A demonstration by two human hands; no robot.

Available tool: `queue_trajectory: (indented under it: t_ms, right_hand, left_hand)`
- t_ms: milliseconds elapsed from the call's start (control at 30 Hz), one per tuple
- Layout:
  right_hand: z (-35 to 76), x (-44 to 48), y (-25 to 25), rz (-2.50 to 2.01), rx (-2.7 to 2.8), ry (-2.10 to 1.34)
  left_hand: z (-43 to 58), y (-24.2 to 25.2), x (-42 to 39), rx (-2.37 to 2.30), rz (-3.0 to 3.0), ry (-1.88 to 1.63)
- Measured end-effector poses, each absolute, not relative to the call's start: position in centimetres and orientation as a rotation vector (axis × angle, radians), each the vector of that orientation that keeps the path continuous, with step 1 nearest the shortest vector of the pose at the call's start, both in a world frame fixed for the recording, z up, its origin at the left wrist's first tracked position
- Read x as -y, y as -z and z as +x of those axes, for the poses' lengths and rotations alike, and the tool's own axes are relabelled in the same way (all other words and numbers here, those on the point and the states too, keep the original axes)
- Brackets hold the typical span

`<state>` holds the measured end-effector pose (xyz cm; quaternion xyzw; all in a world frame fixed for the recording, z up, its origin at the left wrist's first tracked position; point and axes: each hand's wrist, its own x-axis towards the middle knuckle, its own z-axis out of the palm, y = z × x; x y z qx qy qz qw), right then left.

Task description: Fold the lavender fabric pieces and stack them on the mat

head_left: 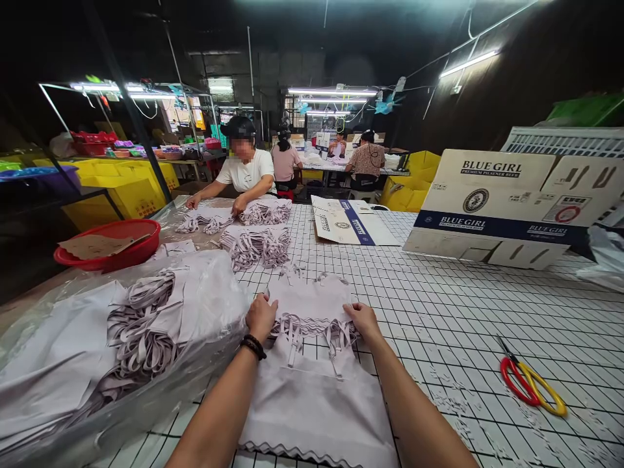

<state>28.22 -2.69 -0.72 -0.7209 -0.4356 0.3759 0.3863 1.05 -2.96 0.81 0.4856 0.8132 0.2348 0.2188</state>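
Observation:
A pale lilac camisole [312,298] with thin straps and a wavy hem lies on a pile of similar pieces in front of me. My left hand [262,316], with a dark bracelet at its wrist, is closed on the camisole's left edge. At the opposite edge, my right hand [362,318] pinches the fabric between thumb and fingers. Nearer to me another camisole [316,409] is spread flat, its straps pointing away toward the pile. Red-and-yellow-handled scissors [517,363] rest on the table to the right, away from both hands.
A clear plastic bag [214,286] of bundled camisoles fills the left side, with a red basin [155,235] behind it. Across the grid-marked table [429,299], a co-worker [248,172] handles more stacks [256,246]. Flattened cardboard [353,221] and a larger carton [492,201] stand right.

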Motion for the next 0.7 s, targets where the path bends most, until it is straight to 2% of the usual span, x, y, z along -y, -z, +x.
queue_trajectory:
  t_ms: [333,533,700]
  right_hand:
    - [29.3,1.0,-2.8,-1.666,0.768,-1.174]
    - [29.1,2.2,-5.4,-1.530,0.664,-1.363]
    - [30.7,6.6,-5.8,-1.462,0.629,-1.474]
  left_hand:
    - [0.9,-2.7,1.2,-1.868,0.803,-1.081]
    - [1.3,-4.5,2.0,-1.513,0.363,-1.126]
    - [1.3,-6.0,6.0,-1.345,0.200,-1.160]
